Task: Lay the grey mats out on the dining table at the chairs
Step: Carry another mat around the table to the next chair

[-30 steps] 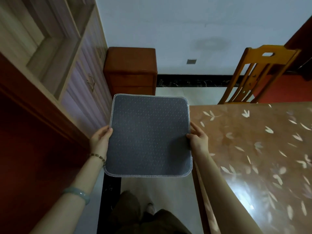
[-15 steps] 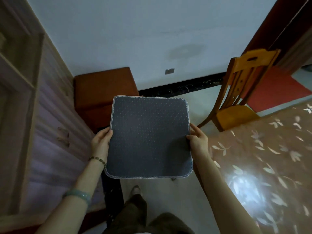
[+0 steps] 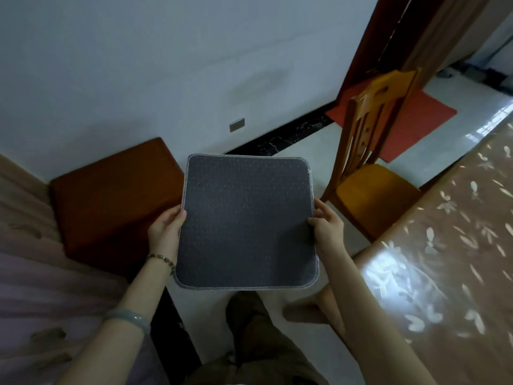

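**Q.** Where is the grey mat, and how is it held?

**A.** It is in the air at chest level, over the floor and not over the dining table. The left hand grips its left edge and the right hand grips its right edge, both about halfway up the sides. On each hand the thumb lies on the upper face and the fingers curl out of sight beneath, so both hands are closed on the mat. It is spread flat and taut, tilted slightly toward the camera. Whether there is one mat or a stack of them cannot be told from this view.

**Q.** Which relation governs the coming move?

**A.** The table lies wholly to the right of the mat. Its near corner sits just below and beside the right forearm, and the glossy leaf-patterned top runs away to the right. The wooden chair stands at the table's end, beyond and to the right of the mat's far right corner. The right hand is therefore the nearer one to the table, and the left must travel furthest.

**Q.** Does the mat have a long axis?

**A.** It is nearly square with rounded, stitched corners, so its orientation matters little. Its edges probably need only be squared to the table edge facing the chair.

**Q.** What stands on the left?

**A.** A brown cabinet against the wall, which plays no part in the placement.
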Available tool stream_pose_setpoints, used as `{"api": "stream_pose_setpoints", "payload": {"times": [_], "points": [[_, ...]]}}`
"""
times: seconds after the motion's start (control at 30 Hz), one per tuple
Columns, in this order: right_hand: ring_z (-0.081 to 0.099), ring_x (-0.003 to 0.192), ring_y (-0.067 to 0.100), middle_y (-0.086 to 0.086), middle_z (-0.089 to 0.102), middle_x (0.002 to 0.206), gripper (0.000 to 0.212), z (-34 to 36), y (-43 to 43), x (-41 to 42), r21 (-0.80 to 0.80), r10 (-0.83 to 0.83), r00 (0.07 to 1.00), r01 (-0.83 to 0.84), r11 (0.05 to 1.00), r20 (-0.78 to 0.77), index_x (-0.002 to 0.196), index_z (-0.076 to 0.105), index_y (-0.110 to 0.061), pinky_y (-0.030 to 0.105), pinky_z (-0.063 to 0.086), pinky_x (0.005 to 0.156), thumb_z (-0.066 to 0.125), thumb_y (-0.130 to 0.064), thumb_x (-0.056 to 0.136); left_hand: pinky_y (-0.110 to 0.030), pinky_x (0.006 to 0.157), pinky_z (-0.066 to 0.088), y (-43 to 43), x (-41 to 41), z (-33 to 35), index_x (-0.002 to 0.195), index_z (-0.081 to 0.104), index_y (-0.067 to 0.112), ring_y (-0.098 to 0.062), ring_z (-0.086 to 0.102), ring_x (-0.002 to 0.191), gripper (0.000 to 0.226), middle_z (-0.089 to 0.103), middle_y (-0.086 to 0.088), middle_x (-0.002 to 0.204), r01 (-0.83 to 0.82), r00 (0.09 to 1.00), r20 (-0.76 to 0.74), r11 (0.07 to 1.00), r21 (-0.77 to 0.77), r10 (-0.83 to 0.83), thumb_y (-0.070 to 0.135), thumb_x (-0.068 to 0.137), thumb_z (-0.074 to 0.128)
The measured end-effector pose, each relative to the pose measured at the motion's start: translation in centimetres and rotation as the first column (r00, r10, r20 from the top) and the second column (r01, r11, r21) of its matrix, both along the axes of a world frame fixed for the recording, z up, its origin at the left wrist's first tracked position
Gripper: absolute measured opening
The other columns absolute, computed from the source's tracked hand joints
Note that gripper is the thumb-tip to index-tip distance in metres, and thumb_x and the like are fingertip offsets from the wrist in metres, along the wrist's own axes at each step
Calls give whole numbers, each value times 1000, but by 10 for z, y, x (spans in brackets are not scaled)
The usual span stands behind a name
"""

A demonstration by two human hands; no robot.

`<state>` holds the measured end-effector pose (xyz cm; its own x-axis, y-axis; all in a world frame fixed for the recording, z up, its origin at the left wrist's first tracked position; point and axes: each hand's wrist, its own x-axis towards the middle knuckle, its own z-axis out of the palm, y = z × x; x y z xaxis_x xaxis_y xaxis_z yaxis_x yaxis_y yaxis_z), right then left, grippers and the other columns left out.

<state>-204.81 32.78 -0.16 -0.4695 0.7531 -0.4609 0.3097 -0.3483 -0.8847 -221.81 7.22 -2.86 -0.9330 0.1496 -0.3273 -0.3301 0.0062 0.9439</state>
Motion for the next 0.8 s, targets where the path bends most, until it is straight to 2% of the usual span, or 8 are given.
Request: {"api": "stream_pose_setpoints", "payload": {"times": [0.17, 0.27, 0.3, 0.4, 0.5, 0.63, 0.7, 0.8], "points": [[59, 98, 9, 3, 61, 127, 55, 1, 67, -48, 4, -106, 994, 106, 994, -16, 135, 51, -22, 22, 51, 68, 44, 9, 90, -18, 69, 52, 88, -68, 7, 94, 69, 31, 0, 67, 85, 17, 71, 13, 93, 75, 997, -27, 997, 15, -74, 15, 88, 63], [55, 118, 23, 5, 57, 133, 55, 4, 110, -65, -11, -188, 982, 188, 982, -3, 136, 51, -23, 43, 51, 94, 45, 7, 91, -17, 67, 52, 141, -103, 13, 98, 68, 29, 0, 68, 83, 17, 73, 14, 90, 151, 988, -38, 988, 15, -150, 17, 87, 65], [53, 121, 25, 6, 56, 133, 55, 6, 123, -70, -15, -208, 978, 208, 978, 4, 136, 51, -24, 46, 49, 98, 45, 7, 91, -15, 65, 52, 157, -113, 15, 97, 68, 29, 2, 68, 80, 16, 73, 17, 85, 174, 984, -40, 985, 16, -173, 17, 87, 65], [52, 119, 24, 4, 57, 132, 55, 14, 154, -81, -5, -273, 962, 273, 962, 25, 134, 53, -25, 40, 51, 91, 45, 8, 90, -12, 62, 52, 203, -138, 21, 89, 70, 33, 2, 68, 79, 16, 73, 21, 82, 236, 971, -44, 971, 26, -234, 17, 86, 67], [51, 122, 25, 3, 57, 133, 54, 16, 181, -84, 1, -332, 943, 333, 943, 23, 133, 53, -26, 43, 48, 97, 46, 6, 91, -15, 64, 53, 247, -159, 22, 80, 74, 35, -2, 70, 80, 20, 74, 17, 84, 312, 950, -21, 950, 31, -311, 17, 85, 67], [49, 123, 24, 2, 56, 133, 53, 16, 212, -79, 3, -423, 906, 423, 906, 18, 132, 54, -27, 45, 44, 101, 47, 5, 91, -15, 63, 53, 306, -178, 17, 97, 70, 24, -2, 70, 78, 17, 75, 12, 83, 401, 916, -10, 914, 58, -401, 14, 85, 67], [49, 122, 22, 0, 56, 132, 52, 15, 228, -78, 3, -479, 878, 479, 878, 15, 131, 54, -28, 42, 46, 97, 47, 5, 92, -19, 70, 53, 338, -187, 14, 98, 69, 24, -3, 70, 81, 17, 73, 8, 92, 445, 895, 6, 893, 60, -446, 14, 85, 68], [54, 114, 18, -1, 59, 128, 51, 12, 251, -77, -2, -553, 833, 553, 833, -14, 130, 56, -26, 33, 48, 84, 48, 6, 91, -32, 84, 52, 384, -197, 11, 99, 69, 24, -16, 67, 94, 17, 70, -3, 105, 534, 843, 37, 843, 68, -537, 15, 85, 67]]}}
